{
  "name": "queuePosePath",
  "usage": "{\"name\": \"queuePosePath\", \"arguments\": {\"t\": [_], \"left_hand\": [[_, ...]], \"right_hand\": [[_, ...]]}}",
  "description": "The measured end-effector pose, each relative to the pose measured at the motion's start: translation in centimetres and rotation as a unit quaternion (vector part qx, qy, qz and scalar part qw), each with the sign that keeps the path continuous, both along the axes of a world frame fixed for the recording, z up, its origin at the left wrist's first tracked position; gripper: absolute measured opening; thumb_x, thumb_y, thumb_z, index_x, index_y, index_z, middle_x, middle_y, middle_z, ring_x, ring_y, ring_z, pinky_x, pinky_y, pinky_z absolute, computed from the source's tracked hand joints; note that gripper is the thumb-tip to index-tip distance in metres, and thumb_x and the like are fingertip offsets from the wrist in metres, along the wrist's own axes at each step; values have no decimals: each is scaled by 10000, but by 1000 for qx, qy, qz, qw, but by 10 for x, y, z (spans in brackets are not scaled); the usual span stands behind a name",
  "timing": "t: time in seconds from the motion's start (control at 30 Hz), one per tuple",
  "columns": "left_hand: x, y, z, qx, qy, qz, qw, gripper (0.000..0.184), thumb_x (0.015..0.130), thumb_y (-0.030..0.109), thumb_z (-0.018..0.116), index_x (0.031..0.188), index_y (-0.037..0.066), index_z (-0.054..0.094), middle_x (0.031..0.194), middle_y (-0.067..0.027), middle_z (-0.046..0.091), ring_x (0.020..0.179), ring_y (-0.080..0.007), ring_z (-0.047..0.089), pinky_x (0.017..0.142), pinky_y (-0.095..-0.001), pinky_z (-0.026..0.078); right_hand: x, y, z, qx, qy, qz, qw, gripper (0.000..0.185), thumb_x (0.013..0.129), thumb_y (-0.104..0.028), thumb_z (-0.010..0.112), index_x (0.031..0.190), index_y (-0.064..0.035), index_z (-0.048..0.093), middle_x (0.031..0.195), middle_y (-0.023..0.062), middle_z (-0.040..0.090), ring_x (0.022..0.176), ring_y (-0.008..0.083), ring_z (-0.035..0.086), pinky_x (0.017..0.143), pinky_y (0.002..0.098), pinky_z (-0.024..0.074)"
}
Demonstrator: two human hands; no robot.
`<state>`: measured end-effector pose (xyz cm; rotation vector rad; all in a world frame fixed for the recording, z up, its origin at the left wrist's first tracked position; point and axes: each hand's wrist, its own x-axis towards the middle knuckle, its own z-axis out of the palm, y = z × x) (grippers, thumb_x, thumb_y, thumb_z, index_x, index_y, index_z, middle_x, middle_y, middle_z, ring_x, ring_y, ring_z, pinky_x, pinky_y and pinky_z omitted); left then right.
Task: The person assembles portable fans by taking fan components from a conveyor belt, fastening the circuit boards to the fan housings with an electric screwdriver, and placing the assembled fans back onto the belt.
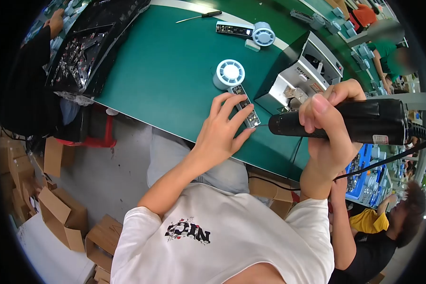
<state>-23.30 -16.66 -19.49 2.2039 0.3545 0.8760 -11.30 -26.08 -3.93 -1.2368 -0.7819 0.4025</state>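
A light blue handheld fan [231,72] lies on the green table, the inside of its handle [244,105] exposed with electronic parts showing. My left hand [226,124] holds that handle down against the table, fingers over it and thumb by its lower end. In my right hand [333,111] is a black electric screwdriver [374,120], held level. Its thin bit points left and reaches the handle's lower end; whether it sits in a screw is too small to tell. Just beyond the screwdriver stands a silver and black screw feeder [296,75].
A second fan [263,34] with an opened handle lies farther back, near a small screwdriver [199,17]. A black tray [83,59] of small parts stands at left. The power screwdriver's cable [388,163] runs down on the right. Co-workers sit at both sides.
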Motion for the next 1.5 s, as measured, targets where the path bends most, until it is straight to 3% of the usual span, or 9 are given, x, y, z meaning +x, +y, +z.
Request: {"name": "queuePosePath", "arguments": {"t": [0.73, 0.83, 1.0, 1.1, 1.3, 1.5], "left_hand": [[1, 0, -2, 4, 13, 0, 1000, 576, 667, 80, 845, 1206, 70, 642, 1315, -110, 544, 1193, -373, 476, 961, -454, 476], [1, 1, -2, 8, 17, -1, 1000, 575, 669, 76, 840, 1209, 70, 640, 1316, -110, 542, 1196, -374, 472, 961, -455, 475], [1, 1, -2, 2, 18, -1, 1000, 564, 674, 67, 831, 1204, 70, 638, 1319, -106, 539, 1201, -377, 466, 960, -456, 476], [-1, 3, 2, 58, 39, -1, 998, 448, 768, 132, 790, 1172, 24, 630, 1301, -122, 527, 1218, -353, 465, 796, -394, 582], [0, 2, 1, 58, 34, 4, 998, 448, 765, 121, 789, 1173, 27, 630, 1297, -118, 520, 1217, -353, 464, 767, -383, 585], [1, 1, 1, 63, 33, 2, 997, 462, 748, 106, 796, 1173, 33, 632, 1298, -120, 523, 1213, -360, 465, 781, -394, 578]], "right_hand": [[-1, 3, -12, -13, -46, 7, 999, 256, 779, 1, 791, 857, -19, 548, 664, 25, 581, 538, 68, 554, 517, 201, 440], [-8, 4, -5, -55, -78, -9, 995, 204, 815, 44, 636, 884, -25, 457, 619, 60, 482, 482, 132, 469, 547, 305, 446], [-6, 4, -10, -71, -108, 6, 992, 221, 799, 66, 638, 853, -34, 448, 620, 51, 479, 485, 126, 479, 537, 294, 448], [-6, 6, -16, -59, -117, 35, 991, 225, 796, 74, 631, 833, -40, 440, 624, 43, 478, 487, 122, 482, 527, 278, 446], [-2, 3, -25, -65, -211, 76, 972, 252, 780, 92, 641, 826, -46, 435, 632, 31, 480, 497, 119, 496, 522, 260, 446], [0, 3, -11, -82, -212, 87, 970, 242, 757, 97, 678, 825, -22, 479, 625, 38, 506, 501, 120, 514, 523, 255, 449]]}}
